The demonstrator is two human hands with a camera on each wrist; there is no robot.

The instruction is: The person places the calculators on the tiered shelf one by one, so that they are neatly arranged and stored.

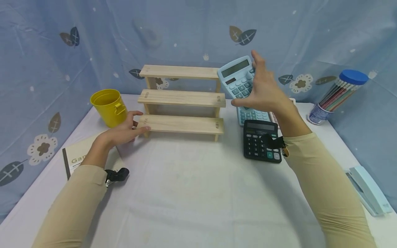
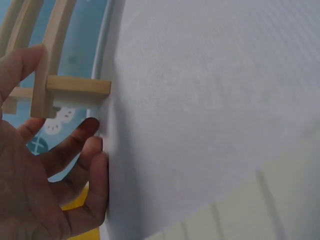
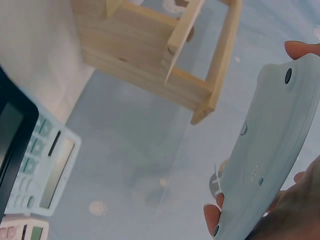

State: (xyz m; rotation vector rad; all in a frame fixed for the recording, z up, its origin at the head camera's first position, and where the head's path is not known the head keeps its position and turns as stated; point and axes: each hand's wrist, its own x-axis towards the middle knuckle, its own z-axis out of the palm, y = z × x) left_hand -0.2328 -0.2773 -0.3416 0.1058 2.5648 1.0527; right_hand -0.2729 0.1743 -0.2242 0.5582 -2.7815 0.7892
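My right hand [image 1: 263, 89] holds the light blue plastic calculator [image 1: 237, 77] aloft at upper right, left hand [image 1: 124, 132] relaxed, steadying the three-tier wooden step shelf [image 1: 181, 100], which I judge awaits careful placing

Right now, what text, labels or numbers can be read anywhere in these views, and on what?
"Ga": cover of the notebook, the rest hidden by the left hand's arm.
Smaller line beneath it: too blurred.
Key legends on the black calculator and the lifted blue calculator: too small.
Pencil tub label: unreadable.
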